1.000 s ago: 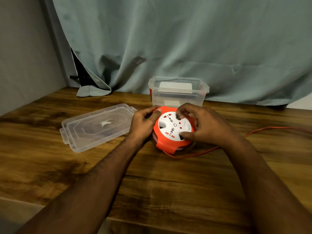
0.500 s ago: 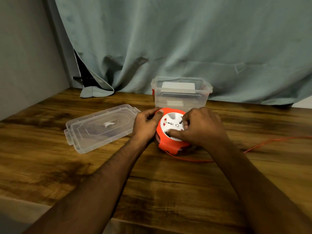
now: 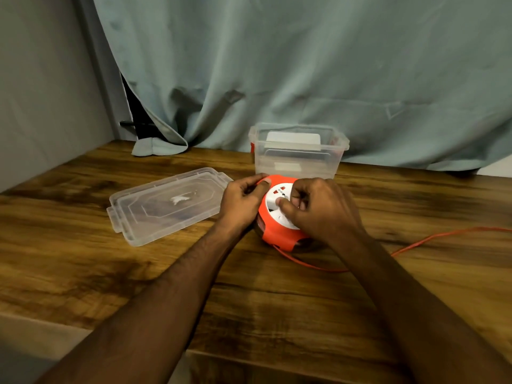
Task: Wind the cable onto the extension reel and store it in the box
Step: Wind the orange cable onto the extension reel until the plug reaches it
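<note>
Item: orange extension reel [image 3: 273,231], round, lying flat on the wooden table [image 3: 83,259] with its white socket face [image 3: 274,202] up. Position: centre of the tabletop, both hands on it.

Left hand [image 3: 241,202]: at the reel's 9 o'clock edge, fingers curled round the orange rim, thumb laid across the top near 11 o'clock. Gripping; judged to be steadying the housing.

Right hand [image 3: 318,210]: over the reel's 3 o'clock half, fingers bent down onto the white face, thumb tip pressed on it near centre. It holds the face, apparently to turn it; exactly what the fingers catch on cannot be told.

Orange cable [image 3: 313,266]: leaves the reel at its 6 o'clock underside, loops under the right forearm, then runs off toward 3 o'clock and out of view at the table's right. Much remains unwound; winding is judged in progress.

Clear plastic box [image 3: 296,162]: open, upright, just beyond the reel at 12 o'clock, nearly touching it. Something white and flat sits inside, unidentifiable. Its long axis runs 9 to 3.

Clear lid [image 3: 166,206]: flat on the table at 9 o'clock of the reel, just beside the left hand.

Governing relation: the box lies straight ahead at 12 o'clock, equally near both hands; loose cable trails to the right-hand side.
</note>
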The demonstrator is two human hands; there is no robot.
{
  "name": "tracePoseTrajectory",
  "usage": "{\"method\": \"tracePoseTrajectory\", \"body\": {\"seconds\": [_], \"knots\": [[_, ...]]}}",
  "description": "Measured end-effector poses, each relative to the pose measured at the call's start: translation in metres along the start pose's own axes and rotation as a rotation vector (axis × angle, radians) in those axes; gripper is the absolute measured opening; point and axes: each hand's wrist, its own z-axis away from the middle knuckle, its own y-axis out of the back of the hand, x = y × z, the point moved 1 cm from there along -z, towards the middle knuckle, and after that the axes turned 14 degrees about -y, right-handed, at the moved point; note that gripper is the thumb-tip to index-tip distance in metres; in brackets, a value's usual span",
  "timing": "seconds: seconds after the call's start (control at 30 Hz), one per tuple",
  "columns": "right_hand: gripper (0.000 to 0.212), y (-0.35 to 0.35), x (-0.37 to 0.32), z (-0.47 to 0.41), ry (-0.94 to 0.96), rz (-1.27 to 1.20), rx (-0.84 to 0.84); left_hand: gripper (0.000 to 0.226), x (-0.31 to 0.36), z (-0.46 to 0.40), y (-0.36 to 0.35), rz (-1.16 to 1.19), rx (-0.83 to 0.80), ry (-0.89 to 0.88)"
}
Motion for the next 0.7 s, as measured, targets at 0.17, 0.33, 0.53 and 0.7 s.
{"method": "tracePoseTrajectory", "body": {"seconds": [0.17,0.33,0.53,0.7], "knots": [[0.018,0.012,0.008,-0.010,0.064,-0.121,-0.098,0.028,0.001,0.000,0.001,0.002,-0.009,-0.006],[0.042,0.036,0.022,-0.011,0.068,-0.026,-0.277,0.032,0.001,-0.001,0.001,-0.001,-0.002,0.006],[0.053,0.038,0.021,-0.008,0.076,0.013,-0.292,0.027,0.003,0.000,0.000,-0.013,-0.006,0.003],[0.051,0.036,0.021,-0.006,0.092,0.016,-0.279,0.026,0.003,0.001,0.000,-0.007,-0.015,0.009]]}}
